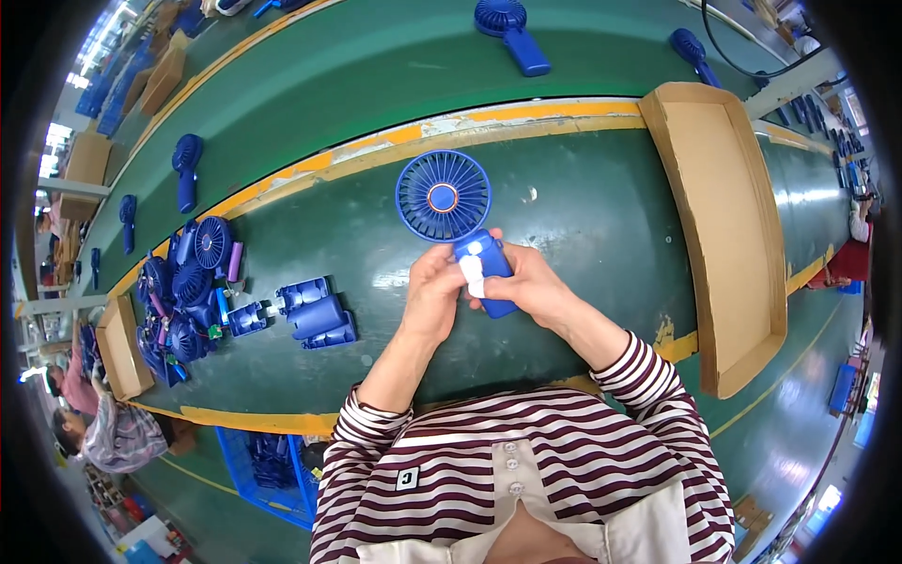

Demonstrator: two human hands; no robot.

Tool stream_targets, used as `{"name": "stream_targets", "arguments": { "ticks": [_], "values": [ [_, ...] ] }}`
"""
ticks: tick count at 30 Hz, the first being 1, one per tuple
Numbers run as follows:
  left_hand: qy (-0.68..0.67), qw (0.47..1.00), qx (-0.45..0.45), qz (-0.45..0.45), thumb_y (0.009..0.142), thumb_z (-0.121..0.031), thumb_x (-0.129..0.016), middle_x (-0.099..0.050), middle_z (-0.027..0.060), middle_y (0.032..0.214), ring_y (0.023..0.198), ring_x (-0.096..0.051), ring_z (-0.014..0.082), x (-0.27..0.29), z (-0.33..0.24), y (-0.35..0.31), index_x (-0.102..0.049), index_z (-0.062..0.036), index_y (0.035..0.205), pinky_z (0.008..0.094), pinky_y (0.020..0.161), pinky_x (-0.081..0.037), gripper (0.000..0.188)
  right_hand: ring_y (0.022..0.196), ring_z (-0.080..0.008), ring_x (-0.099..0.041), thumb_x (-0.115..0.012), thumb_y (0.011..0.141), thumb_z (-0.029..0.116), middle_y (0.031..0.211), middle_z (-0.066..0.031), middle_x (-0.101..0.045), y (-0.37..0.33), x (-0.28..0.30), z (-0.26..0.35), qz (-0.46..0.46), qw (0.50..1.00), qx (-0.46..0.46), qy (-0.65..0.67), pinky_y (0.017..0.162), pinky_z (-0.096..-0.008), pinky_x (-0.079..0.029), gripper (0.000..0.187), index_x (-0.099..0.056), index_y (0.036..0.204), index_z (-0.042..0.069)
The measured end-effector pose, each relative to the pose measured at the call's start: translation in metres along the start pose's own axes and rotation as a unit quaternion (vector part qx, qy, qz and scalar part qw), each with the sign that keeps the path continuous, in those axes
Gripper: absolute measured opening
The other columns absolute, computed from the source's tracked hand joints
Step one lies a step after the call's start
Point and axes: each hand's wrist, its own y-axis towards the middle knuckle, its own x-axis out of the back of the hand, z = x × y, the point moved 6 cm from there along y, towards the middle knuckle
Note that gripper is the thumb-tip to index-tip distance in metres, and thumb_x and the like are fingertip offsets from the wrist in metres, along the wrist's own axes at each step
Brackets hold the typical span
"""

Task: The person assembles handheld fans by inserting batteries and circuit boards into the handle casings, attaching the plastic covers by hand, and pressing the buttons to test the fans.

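In front of my chest I hold a blue handheld fan [443, 179], its round grille pointing away from me and its handle between my hands. My left hand [432, 289] is closed at the handle's left side, pressing a small crumpled white piece [473, 275], perhaps cloth or tissue, against its face. My right hand [536, 282] wraps the handle from the right, thumb across the lower part. The fingers behind the handle are partly hidden. Several loose blue casing shells [318, 313] lie on the green table to the left of my hands.
A heap of blue fans and parts [188, 287] lies at the left beside a cardboard tray [125, 348]. A long cardboard tray [719, 235] stands at the right. Beyond the yellow edge, more fans [512, 38] lie on a green belt. A blue crate [268, 470] sits below the table.
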Motion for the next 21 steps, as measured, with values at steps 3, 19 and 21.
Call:
{"name": "stream_targets", "arguments": {
  "ticks": [3, 19, 21],
  "values": [
    [-0.027, 0.999, 0.004, -0.032, 0.076, 0.0, -0.049, -0.057, 0.0144, 0.112, 0.086, -0.06, 0.0154, -0.002, 0.001, -0.004, -0.051, 0.006, 0.11, 0.0239, 0.059, -0.051, 0.035, 0.065, -0.0133, -0.059, -0.06, 0.071, 0.005, 0.08, -0.0086, -0.061, -0.004, -0.004, 0.003, -0.006, 1.0, 0.018, 0.0, 0.059, -0.0249, -0.047, 0.026, -0.055, 0.095, -0.004],
    [-0.071, 0.996, -0.053, -0.018, 0.092, -0.042, -0.031, -0.057, 0.0197, 0.111, 0.101, -0.055, 0.0258, 0.023, 0.01, 0.027, -0.047, 0.0066, 0.116, 0.0364, 0.09, -0.04, 0.057, 0.058, -0.0198, -0.061, -0.053, 0.079, 0.028, 0.079, -0.0168, -0.061, 0.027, 0.025, -0.01, 0.193, 0.932, -0.023, 0.305, 0.049, -0.0278, -0.049, 0.037, -0.053, 0.099, -0.002],
    [-0.05, 0.993, -0.092, -0.048, 0.092, -0.044, -0.031, -0.059, 0.0211, 0.105, 0.094, -0.059, 0.0259, 0.03, 0.008, 0.029, -0.048, 0.0076, 0.114, 0.0352, 0.082, -0.044, 0.059, 0.058, -0.0212, -0.061, -0.054, 0.079, 0.025, 0.079, -0.0172, -0.061, 0.032, 0.029, -0.006, 0.184, 0.922, -0.03, 0.339, 0.049, -0.0287, -0.05, 0.034, -0.052, 0.1, -0.002]
  ]
}}
